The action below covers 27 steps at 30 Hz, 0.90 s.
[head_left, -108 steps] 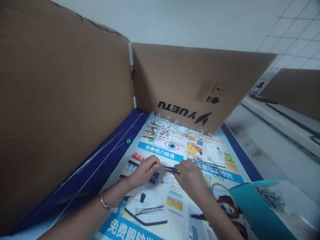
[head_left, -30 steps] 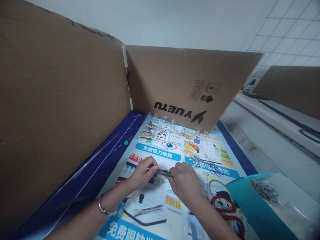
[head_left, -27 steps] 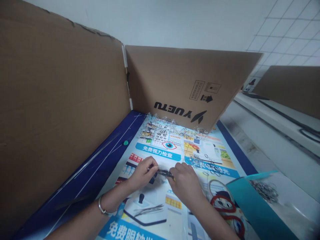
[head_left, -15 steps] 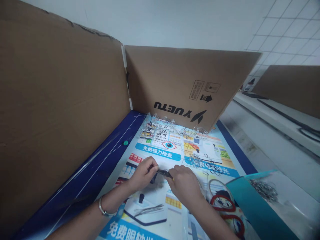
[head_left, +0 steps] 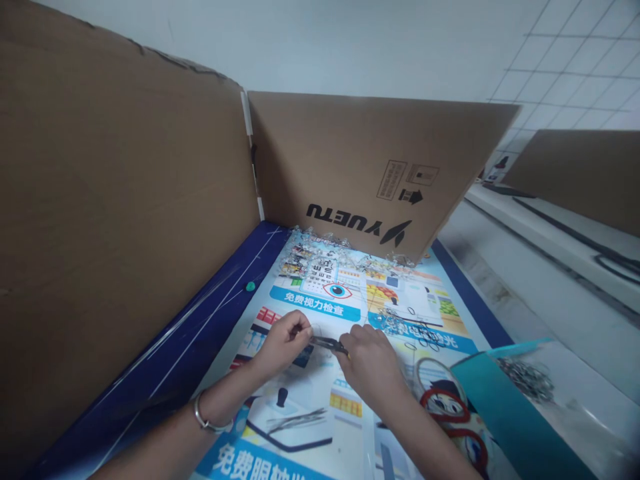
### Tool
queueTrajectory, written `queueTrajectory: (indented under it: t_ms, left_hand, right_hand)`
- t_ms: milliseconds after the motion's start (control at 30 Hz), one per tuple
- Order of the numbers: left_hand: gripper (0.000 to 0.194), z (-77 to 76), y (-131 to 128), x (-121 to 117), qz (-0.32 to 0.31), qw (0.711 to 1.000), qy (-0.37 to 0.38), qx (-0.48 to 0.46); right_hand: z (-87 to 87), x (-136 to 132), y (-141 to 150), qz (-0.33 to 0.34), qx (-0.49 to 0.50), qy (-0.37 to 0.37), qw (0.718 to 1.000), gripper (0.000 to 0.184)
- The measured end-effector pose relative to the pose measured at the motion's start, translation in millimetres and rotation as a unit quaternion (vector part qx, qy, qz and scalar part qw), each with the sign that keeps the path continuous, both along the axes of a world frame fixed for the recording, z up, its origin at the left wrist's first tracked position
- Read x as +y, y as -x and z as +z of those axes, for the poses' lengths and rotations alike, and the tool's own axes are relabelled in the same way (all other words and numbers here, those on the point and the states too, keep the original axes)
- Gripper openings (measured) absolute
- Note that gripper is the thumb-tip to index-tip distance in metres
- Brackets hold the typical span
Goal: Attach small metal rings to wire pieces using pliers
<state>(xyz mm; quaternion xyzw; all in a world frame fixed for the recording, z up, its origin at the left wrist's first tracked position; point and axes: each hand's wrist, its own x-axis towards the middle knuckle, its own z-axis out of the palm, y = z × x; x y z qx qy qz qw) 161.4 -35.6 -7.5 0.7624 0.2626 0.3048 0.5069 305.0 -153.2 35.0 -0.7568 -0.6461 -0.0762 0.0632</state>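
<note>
The right hand is wrapped around small dark metal pliers with a bit of yellow, which sit between both hands, over the blue and white paper poster. The left hand pinches its fingertips together by the tips, on something too tiny to tell. Thin, straight grey wires lie closer in.
</note>
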Motion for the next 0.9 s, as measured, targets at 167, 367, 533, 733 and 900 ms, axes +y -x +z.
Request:
queueTrajectory:
  t_ms: [167, 367, 533, 733, 900]
  left_hand:
    - [0.012, 3.1, 0, -1, -0.005, 1.0, 0.022, -0.008]
    - [0.013, 8.9, 1, -3, -0.017, 1.0, -0.008, 0.006]
    - [0.013, 11.8, 1, -4, -0.008, 0.998, -0.053, 0.02]
    - [0.014, 18.5, 3, -7, -0.004, 0.996, -0.085, 0.009]
    - [0.02, 21.8, 6, -6, -0.007, 0.996, -0.085, -0.006]
  right_hand:
    - [2.8, -1, 1, 0.001, -0.001, 0.0, 1.0, 0.009]
    - [4.5, -1, 4, 0.001, 0.006, 0.009, 1.0, 0.011]
    - [5.3, 0, 4, -0.004, 0.008, 0.021, 1.0, 0.012]
    - [7.4, -2, 1, -0.004, 0.014, 0.027, 1.0, 0.011]
    - [7.6, -2, -1, 0.004, 0.011, 0.037, 0.999, 0.014]
